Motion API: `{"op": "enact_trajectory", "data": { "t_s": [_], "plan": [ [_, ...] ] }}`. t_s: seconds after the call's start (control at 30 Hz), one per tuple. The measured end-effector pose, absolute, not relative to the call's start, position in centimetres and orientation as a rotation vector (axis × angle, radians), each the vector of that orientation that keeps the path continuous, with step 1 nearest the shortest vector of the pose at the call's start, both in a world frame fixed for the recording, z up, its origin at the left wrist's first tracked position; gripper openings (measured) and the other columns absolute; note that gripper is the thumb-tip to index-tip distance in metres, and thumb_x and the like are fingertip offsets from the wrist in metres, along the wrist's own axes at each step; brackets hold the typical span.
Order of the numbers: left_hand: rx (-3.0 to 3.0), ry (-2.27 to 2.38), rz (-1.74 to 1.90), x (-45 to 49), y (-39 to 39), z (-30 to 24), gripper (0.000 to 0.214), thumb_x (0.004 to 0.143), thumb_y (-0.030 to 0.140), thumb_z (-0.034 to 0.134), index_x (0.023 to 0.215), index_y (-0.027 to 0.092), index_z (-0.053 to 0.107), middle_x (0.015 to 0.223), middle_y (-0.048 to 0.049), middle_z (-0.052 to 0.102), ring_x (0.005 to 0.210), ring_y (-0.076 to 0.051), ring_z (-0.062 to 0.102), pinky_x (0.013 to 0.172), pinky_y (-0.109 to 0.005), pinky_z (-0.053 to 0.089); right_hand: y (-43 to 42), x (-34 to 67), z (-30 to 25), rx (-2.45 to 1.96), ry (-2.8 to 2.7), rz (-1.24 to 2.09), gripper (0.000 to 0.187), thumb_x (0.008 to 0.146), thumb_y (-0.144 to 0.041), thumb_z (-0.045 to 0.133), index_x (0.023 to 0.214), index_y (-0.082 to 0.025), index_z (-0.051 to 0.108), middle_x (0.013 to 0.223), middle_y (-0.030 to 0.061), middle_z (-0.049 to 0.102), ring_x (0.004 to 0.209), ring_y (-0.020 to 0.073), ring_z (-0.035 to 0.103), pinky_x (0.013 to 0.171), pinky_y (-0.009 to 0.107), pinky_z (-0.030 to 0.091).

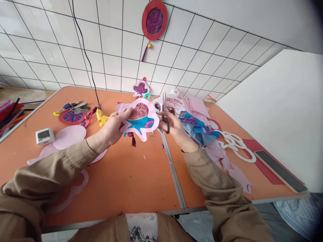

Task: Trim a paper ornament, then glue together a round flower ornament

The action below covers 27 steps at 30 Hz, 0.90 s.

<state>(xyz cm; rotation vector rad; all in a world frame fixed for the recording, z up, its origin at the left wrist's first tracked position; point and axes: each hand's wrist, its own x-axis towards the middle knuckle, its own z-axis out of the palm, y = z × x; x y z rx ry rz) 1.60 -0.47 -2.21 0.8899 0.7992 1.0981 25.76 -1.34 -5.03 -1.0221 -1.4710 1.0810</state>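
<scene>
My left hand (115,127) pinches the left edge of a pink-bordered cutout (138,120), thumb on its face. Its centre carries patterned fabric in blue, purple and gold. To the right, my right hand (174,129) is closed round the handles of a pair of scissors (165,111), blades pointing up and apart from the cutout. Just behind the cutout lie a similar pink piece with a purple fabric centre (140,88) and a turquoise loop (147,96). Below it shows a dark tassel (133,141), partly covered.
A yellow glue gun (101,117) with a black cord, keys (80,109), a small white device (44,136) and pink shapes (70,137) lie left. Blue fabric (199,127), pink scraps, white cutout frames (237,146) and a phone-like slab (280,171) are right. A red round ornament (154,20) hangs on the tiles.
</scene>
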Motion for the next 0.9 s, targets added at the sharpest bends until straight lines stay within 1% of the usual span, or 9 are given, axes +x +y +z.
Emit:
{"op": "enact_trajectory", "data": {
  "t_s": [0.07,0.13,0.2,0.3,0.37,0.5,0.6,0.73,0.9],
  "plan": [
    [0.888,0.793,1.099,1.8,-0.7,-2.0,0.021,0.084,0.034,0.067,0.088,0.013,0.067,0.068,-0.0056,0.065,0.048,-0.017,0.059,0.033,-0.027,0.043,-1.6,25.4,-5.1,-1.058,-1.483,1.102,0.042,0.073,-0.042,0.078,0.106,-0.022,0.062,0.075,-0.0010,0.066,0.064,0.0128,0.059,0.051,0.025,0.043],
    [0.874,0.804,1.108,2.0,-1.0,-1.9,0.019,0.086,0.031,0.064,0.089,0.013,0.067,0.067,-0.0058,0.066,0.048,-0.018,0.059,0.033,-0.027,0.041,-2.0,25.1,-5.2,-0.990,-1.525,1.209,0.036,0.078,-0.051,0.072,0.097,-0.021,0.063,0.072,0.0004,0.064,0.061,0.0139,0.059,0.048,0.025,0.039],
    [0.871,0.810,1.112,2.2,-1.3,-1.7,0.017,0.088,0.028,0.062,0.087,0.012,0.066,0.067,-0.0060,0.066,0.048,-0.017,0.060,0.035,-0.027,0.041,-2.6,25.0,-5.4,-0.889,-1.536,1.297,0.040,0.082,-0.059,0.065,0.091,-0.021,0.062,0.073,0.0023,0.064,0.061,0.0143,0.058,0.047,0.026,0.038],
    [0.924,0.777,1.087,2.4,-1.5,-1.9,0.019,0.090,0.028,0.059,0.084,0.012,0.066,0.064,-0.0057,0.065,0.047,-0.017,0.059,0.036,-0.027,0.041,-3.3,24.9,-5.9,-0.789,-1.465,1.354,0.049,0.080,-0.066,0.065,0.100,-0.022,0.061,0.074,0.0017,0.063,0.064,0.0155,0.058,0.052,0.027,0.041],
    [0.952,0.767,1.079,2.5,-1.5,-2.3,0.020,0.089,0.030,0.061,0.083,0.012,0.067,0.062,-0.0049,0.065,0.046,-0.017,0.059,0.037,-0.027,0.041,-3.6,24.7,-6.2,-0.764,-1.406,1.356,0.054,0.074,-0.067,0.070,0.105,-0.024,0.059,0.076,0.0003,0.061,0.068,0.0168,0.059,0.057,0.029,0.045],
    [0.963,0.781,1.055,3.0,-1.4,-3.9,0.020,0.084,0.034,0.069,0.081,0.014,0.068,0.067,-0.0048,0.068,0.051,-0.016,0.060,0.042,-0.027,0.044,-4.1,23.7,-6.6,-0.825,-1.289,1.236,0.046,0.065,-0.049,0.080,0.099,-0.028,0.058,0.082,-0.0019,0.056,0.072,0.0152,0.056,0.062,0.031,0.048],
    [0.995,0.705,1.002,3.6,-1.8,-5.2,0.026,0.083,0.037,0.072,0.091,0.013,0.071,0.084,-0.0078,0.074,0.072,-0.020,0.069,0.060,-0.029,0.052,-4.3,23.0,-7.0,-0.887,-1.204,1.095,0.037,0.062,-0.032,0.081,0.091,-0.027,0.059,0.079,-0.0039,0.053,0.070,0.0128,0.052,0.063,0.028,0.045],
    [1.064,0.556,0.879,4.0,-2.2,-5.7,0.040,0.090,0.048,0.060,0.106,0.013,0.069,0.098,-0.0112,0.075,0.092,-0.028,0.071,0.079,-0.038,0.056,-4.4,22.8,-7.6,-0.889,-1.193,1.051,0.033,0.059,-0.026,0.079,0.085,-0.026,0.059,0.074,-0.0058,0.052,0.067,0.0119,0.049,0.062,0.029,0.043],
    [0.977,0.702,0.917,3.1,-1.9,-4.5,0.064,0.092,0.069,0.043,0.102,0.011,0.070,0.096,-0.0135,0.075,0.103,-0.034,0.069,0.085,-0.042,0.054,-4.5,23.0,-7.8,-0.841,-1.136,1.107,0.031,0.058,-0.024,0.076,0.085,-0.025,0.059,0.075,-0.0058,0.055,0.068,0.0126,0.052,0.066,0.031,0.045]
  ]
}}
